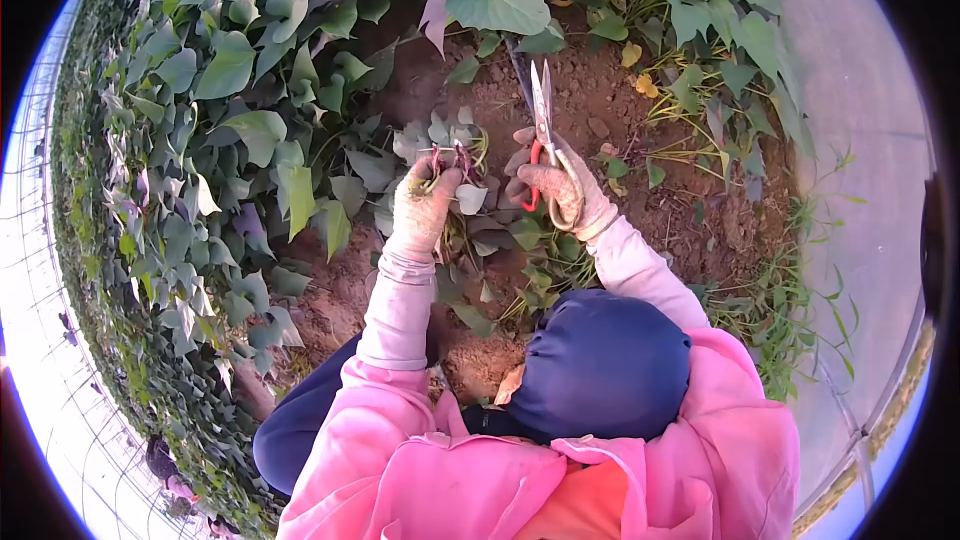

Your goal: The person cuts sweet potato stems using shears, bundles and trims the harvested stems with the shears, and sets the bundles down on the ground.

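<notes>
My left hand (425, 202), in a dirt-stained glove, is closed round a small bunch of leafy vine cuttings (458, 152) with dark reddish stems. The leaves stick out above and to the right of the fingers. To the right, my gloved right hand (552, 180) holds a pair of scissors (543, 120) with red on the handle. Their blades point up and are slightly apart, and they do not touch the cuttings.
Dense green vines (240, 140) spread over the left and top. Bare brown soil (590, 90) shows around the hands. Yellowing stems lie to the right, beside a pale sheet (860, 190). My knee (610, 365) in dark blue is below the hands. People are partly visible at the bottom left.
</notes>
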Demonstrator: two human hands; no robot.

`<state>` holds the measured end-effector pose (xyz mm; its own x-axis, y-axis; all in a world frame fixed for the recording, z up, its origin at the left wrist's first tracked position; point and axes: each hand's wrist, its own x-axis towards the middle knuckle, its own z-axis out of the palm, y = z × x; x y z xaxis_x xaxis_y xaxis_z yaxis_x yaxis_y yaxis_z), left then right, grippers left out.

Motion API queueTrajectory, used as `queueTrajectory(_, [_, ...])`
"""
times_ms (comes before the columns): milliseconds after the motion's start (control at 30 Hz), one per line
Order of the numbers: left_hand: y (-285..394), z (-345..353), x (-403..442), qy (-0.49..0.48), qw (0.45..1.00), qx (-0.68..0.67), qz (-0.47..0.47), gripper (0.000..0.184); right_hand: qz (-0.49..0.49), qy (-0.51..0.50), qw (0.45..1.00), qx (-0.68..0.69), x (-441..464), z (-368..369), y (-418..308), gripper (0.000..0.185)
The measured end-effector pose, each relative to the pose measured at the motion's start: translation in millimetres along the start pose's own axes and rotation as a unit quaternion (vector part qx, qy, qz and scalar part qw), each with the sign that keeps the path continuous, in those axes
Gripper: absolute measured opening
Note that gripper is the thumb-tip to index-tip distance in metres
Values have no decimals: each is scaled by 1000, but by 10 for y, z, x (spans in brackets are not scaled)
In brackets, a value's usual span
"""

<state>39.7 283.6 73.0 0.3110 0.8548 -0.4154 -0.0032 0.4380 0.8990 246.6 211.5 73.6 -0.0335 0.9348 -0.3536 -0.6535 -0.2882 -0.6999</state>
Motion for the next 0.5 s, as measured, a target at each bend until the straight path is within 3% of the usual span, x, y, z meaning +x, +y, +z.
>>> queueTrajectory(233, [452, -198, -214, 5, 980, -201, 12, 23, -76, -2, 957, -279, -45, 309, -104, 54])
queueTrajectory(367, [659, -90, -464, -11, 972, -233, -21, 25, -191, -1, 916, -354, -47, 474, -88, 56])
queueTrajectory(500, [752, -10, -746, -30, 964, -263, 4, 27, -200, -70, 916, -342, -179, 662, -370, 52])
